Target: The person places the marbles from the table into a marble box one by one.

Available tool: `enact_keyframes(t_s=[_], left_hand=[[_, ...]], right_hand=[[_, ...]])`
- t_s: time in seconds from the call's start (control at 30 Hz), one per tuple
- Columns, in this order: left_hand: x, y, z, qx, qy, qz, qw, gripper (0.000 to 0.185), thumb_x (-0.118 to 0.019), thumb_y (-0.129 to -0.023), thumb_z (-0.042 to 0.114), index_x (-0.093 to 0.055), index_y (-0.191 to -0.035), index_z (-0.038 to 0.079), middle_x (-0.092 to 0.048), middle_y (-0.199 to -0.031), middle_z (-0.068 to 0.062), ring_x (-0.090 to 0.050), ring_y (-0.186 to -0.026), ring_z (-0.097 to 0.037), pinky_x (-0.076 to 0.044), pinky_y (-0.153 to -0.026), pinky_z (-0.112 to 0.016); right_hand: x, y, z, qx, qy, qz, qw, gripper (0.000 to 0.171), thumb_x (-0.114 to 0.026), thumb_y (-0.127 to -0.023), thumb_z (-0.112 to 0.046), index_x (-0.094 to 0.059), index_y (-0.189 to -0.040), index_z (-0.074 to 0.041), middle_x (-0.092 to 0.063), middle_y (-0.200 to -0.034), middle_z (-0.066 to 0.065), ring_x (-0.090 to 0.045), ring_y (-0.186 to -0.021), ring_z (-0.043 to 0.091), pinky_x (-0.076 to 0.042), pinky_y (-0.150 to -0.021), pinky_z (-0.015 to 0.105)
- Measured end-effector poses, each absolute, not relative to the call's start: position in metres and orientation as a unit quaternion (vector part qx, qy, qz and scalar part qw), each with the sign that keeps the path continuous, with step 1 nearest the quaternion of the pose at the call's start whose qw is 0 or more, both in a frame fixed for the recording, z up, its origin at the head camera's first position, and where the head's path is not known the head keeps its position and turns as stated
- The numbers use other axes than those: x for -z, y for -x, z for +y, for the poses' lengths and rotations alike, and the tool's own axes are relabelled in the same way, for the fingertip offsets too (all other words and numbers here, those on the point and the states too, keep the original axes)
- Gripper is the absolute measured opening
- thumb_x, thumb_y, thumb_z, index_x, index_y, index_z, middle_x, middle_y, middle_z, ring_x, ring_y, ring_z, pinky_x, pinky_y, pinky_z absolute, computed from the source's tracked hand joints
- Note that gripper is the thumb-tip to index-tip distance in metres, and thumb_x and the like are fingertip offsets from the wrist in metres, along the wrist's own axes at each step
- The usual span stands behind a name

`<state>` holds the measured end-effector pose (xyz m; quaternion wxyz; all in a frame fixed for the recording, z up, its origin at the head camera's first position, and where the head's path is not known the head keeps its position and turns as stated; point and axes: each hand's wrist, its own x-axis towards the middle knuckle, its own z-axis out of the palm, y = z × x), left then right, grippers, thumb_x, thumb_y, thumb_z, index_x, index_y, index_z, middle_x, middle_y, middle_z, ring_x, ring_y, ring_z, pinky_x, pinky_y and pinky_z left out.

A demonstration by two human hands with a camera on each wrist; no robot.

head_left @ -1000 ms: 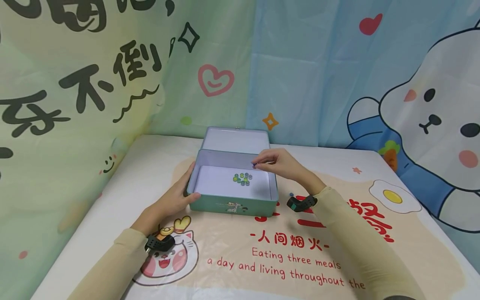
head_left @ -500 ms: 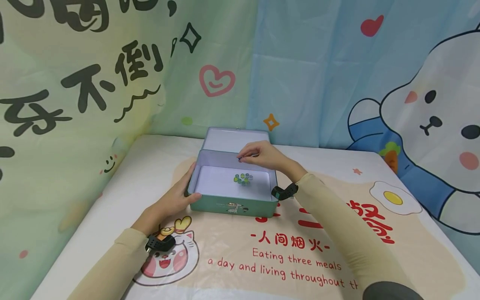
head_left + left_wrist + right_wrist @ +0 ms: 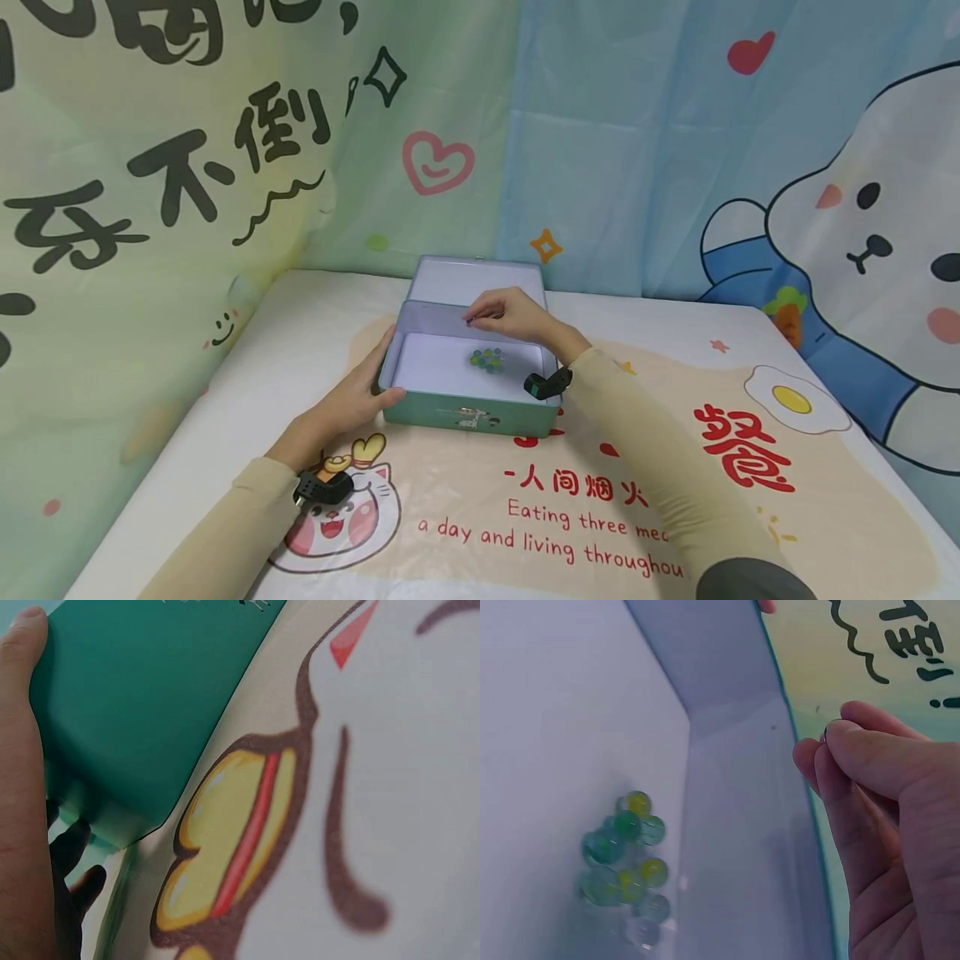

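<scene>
A: Left hand (image 3: pixel 347 406) clasping the near-left corner of the open teal tin (image 3: pixel 465 412); right hand (image 3: pixel 512 315) over its far wall, fingertips (image 3: pixel 832 746) pinched on a small dark marble, barely visible.

B: Cluster of marbles (image 3: pixel 487 359) already inside the tin. Pinched one not yet dropped in.

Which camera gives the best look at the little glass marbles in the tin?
The right wrist view: the marbles show large, green, yellow and clear, clustered on the tin's floor. The head view shows them as a tiny cluster. The left wrist view shows only the tin's outside, no marbles.
</scene>
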<state>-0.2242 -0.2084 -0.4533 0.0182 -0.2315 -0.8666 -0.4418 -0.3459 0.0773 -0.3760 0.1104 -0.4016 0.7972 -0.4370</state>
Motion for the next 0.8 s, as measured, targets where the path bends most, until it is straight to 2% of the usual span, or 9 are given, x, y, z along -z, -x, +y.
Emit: enact_keyframes(t_s=[0.2, 0.5, 0.7, 0.8], left_hand=[[0.452, 0.224, -0.208, 0.445, 0.233, -0.864, 0.017, 0.095, -0.055, -0.085, 0.063, 0.009, -0.151, 0.038, 0.001, -0.162, -0.007, -0.008, -0.147, -0.03, -0.017, -0.114, -0.057], [0.45, 0.225, -0.209, 0.442, 0.233, -0.866, 0.018, 0.094, -0.059, -0.088, 0.05, 0.01, -0.151, 0.037, 0.002, -0.162, -0.007, -0.008, -0.147, -0.031, -0.016, -0.114, -0.057], [0.45, 0.225, -0.209, 0.441, 0.234, -0.866, 0.016, 0.095, -0.056, -0.086, 0.061, 0.009, -0.151, 0.038, 0.002, -0.162, -0.002, -0.009, -0.147, -0.031, -0.017, -0.114, -0.057], [0.451, 0.224, -0.208, 0.445, 0.234, -0.864, 0.016, 0.095, -0.057, -0.086, 0.059, 0.009, -0.151, 0.038, 0.002, -0.162, -0.004, -0.009, -0.147, -0.031, -0.016, -0.114, -0.058]], right_hand=[[0.395, 0.352, 0.074, 0.451, 0.381, 0.795, 0.142, 0.027, -0.066, -0.089, -0.01, -0.067, -0.112, 0.004, -0.068, -0.112, 0.019, -0.068, -0.099, 0.017, -0.054, -0.086, 0.03], [0.402, 0.356, 0.074, 0.365, 0.428, 0.824, 0.066, 0.018, -0.067, -0.088, -0.01, -0.073, -0.102, 0.0, -0.07, -0.101, 0.006, -0.067, -0.093, 0.017, -0.054, -0.085, 0.029], [0.405, 0.357, 0.076, 0.325, 0.429, 0.84, 0.071, 0.015, -0.068, -0.087, -0.007, -0.074, -0.1, -0.002, -0.069, -0.102, 0.006, -0.066, -0.094, 0.017, -0.054, -0.083, 0.025], [0.405, 0.355, 0.077, 0.287, 0.415, 0.86, 0.072, 0.015, -0.068, -0.087, -0.008, -0.075, -0.099, -0.004, -0.071, -0.101, 0.005, -0.067, -0.093, 0.016, -0.054, -0.082, 0.025]])
